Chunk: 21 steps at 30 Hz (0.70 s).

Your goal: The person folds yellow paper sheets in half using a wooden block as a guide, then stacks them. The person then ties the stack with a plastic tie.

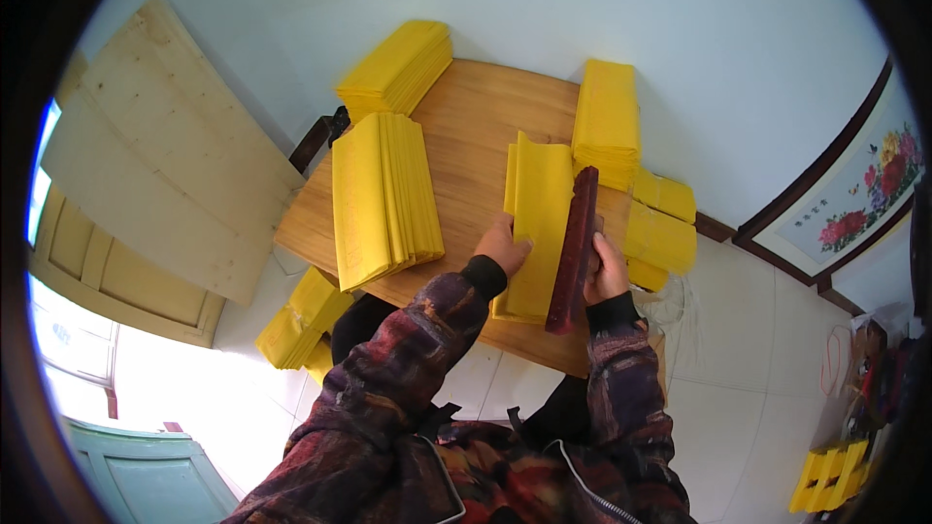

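Observation:
In front of me on the wooden table, folded yellow paper sheets lie in a small loose pile. My left hand pinches their left edge, its thumb on top. Held in my right hand is a long dark red wooden bar, tilted on its edge along the right side of these sheets. The fingers behind the bar are partly hidden. A fanned stack of folded yellow paper rests to the left of my left hand.
Neat yellow paper stacks stand at the table's back left and back right. Tied yellow bundles sit beyond the right edge, others below the left. A plywood board leans left; a framed flower picture is at right.

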### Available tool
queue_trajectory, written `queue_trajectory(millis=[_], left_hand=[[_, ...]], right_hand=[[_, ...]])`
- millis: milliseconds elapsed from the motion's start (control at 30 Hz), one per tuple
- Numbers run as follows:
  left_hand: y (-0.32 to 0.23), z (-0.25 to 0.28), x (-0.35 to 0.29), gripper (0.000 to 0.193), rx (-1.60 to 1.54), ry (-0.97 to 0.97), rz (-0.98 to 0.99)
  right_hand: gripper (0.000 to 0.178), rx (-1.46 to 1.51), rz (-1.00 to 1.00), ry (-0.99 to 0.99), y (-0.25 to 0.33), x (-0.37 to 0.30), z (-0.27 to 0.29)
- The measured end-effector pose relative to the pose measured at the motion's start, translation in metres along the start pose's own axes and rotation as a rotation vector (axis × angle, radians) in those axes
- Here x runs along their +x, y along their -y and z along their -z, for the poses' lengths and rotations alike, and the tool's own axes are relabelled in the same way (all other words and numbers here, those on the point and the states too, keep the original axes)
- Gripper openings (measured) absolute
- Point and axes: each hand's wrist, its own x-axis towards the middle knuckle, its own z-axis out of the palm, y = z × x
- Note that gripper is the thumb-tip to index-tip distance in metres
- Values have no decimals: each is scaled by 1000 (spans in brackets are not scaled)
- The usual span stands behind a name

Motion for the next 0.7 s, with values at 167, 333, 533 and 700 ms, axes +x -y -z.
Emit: queue_trajectory(millis=[167, 333, 533, 700], left_hand=[[0, -4, -1, 30, -197, -16, 16], [-2, 8, 5, 32, -526, -121, 34], [-17, 56, 84, 28, -318, -287, -69], [-17, 96, 168, 32, -389, -308, 59]], right_hand=[[13, 78, 31, 9, -5, 1, 14], [18, 133, -19, 8, -5, 5, 36], [30, 272, 29, 152, -10, 3, 52], [32, 224, 12, 105, -8, 2, 57]])
